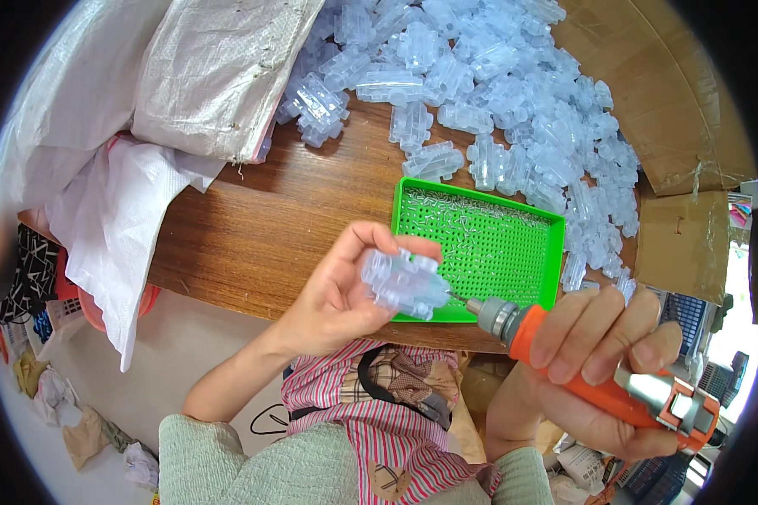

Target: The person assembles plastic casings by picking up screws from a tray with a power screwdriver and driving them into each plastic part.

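While driving: hold the clear plastic piece (403, 282) still, keep the orange electric screwdriver (602, 370) straight in line with the hole, press gently, no wobble.
Step in hand: looks like putting a small screw into the clear plastic piece, judging from the thin metal tip touching its side.
Left hand (341, 290): up in the air above the near edge of the desk (261, 236), palm turned up.
Left fingers (379, 236): curled around the clear plastic piece, gripping it from behind and on top, not wide open.
Right hand (594, 362): low on the right side, wrapped around the orange electric screwdriver.
Right fingers (585, 332): closed tight over the orange body, four fingertips showing on top.
Tip of the tool: touching the right side of the clear plastic piece, just in front of the green tray (480, 244).
Green tray: flat on the desk, just behind the hands, many tiny holes, small silver screws scattered along its far side.
Pile of clear plastic pieces (497, 93): spread over the far part of the desk, some touching the green tray.
White woven sacks (185, 76): on the left, one lying over the pile's edge.
Cardboard box (665, 101): on the right, beside the pile.
Good to mind: keeping the left fingertips away from the spinning tip.
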The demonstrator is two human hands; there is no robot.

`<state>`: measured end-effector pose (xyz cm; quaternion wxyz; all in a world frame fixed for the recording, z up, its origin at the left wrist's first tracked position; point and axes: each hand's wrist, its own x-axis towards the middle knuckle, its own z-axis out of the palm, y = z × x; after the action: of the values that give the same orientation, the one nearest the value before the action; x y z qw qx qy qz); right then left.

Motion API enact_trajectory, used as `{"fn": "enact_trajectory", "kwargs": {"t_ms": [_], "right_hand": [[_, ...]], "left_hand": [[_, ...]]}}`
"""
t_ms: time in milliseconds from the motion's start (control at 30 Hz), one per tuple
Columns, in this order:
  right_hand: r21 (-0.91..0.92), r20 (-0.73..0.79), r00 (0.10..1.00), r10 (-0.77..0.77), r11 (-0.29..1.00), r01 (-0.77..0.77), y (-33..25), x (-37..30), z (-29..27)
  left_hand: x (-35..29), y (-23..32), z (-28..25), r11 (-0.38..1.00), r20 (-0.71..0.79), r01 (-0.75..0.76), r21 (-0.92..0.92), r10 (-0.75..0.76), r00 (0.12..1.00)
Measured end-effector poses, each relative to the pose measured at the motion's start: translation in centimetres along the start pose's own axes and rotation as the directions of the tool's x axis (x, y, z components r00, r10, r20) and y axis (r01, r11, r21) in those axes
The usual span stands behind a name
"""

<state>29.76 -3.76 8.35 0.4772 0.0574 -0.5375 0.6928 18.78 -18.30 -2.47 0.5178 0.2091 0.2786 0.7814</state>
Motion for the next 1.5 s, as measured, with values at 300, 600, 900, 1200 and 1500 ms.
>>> {"fn": "enact_trajectory", "kwargs": {"t_ms": [300, 600, 900, 1200, 1500], "right_hand": [[-0.007, 0.135, 0.988, 0.08, 0.997, -0.08, 0.2, -0.1, 0.7], [-0.065, 0.129, 0.987, 0.092, 0.994, -0.085, 0.0, -0.5, 0.9], [-0.086, 0.103, 0.984, 0.146, 0.987, -0.137, 0.0, -0.8, 1.5], [-0.065, 0.177, 0.969, 0.172, 0.985, -0.162, 0.3, -0.7, 1.4], [0.042, 0.309, 0.933, 0.184, 0.977, -0.207, 0.4, -0.4, -0.1]], "left_hand": [[0.6, -1.4, 0.9, 0.996, 0.01, -0.082, -0.04, 0.083, 0.997], [0.5, -1.3, 0.5, 0.996, -0.003, -0.093, -0.008, 0.093, 0.996], [0.5, -0.9, 0.9, 0.997, -0.018, -0.077, 0.032, 0.078, 0.997], [0.2, -0.6, 1.2, 0.995, -0.02, -0.073, 0.064, 0.075, 0.997], [0.0, -0.3, 1.8, 0.999, -0.028, 0.031, 0.016, -0.03, 0.999]]}}
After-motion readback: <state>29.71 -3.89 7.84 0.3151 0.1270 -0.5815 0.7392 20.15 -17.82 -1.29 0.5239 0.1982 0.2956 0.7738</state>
